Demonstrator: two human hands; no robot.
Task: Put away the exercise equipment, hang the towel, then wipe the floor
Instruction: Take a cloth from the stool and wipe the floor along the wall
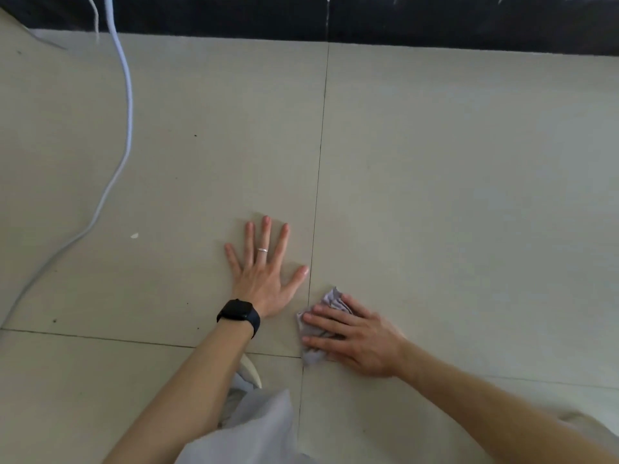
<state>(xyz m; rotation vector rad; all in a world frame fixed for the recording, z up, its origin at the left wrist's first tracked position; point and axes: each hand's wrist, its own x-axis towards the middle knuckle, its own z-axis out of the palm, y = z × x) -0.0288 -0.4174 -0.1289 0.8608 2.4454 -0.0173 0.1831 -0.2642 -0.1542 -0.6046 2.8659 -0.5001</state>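
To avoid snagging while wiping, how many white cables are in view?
2. A thick white cable curves down the left floor; a thin white cord at top left. More may be hidden.

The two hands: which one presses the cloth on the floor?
The right hand, fingers flat on the grey cloth. The left hand, wearing a watch, lies spread on bare tile.

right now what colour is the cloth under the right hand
Pale greyish lilac. The cloth under the right hand shows best in the head view.

Cloth (pixel 330 299) under right hand (pixel 355 339), beside left hand (pixel 264 279); probable cable (pixel 127 95) left.
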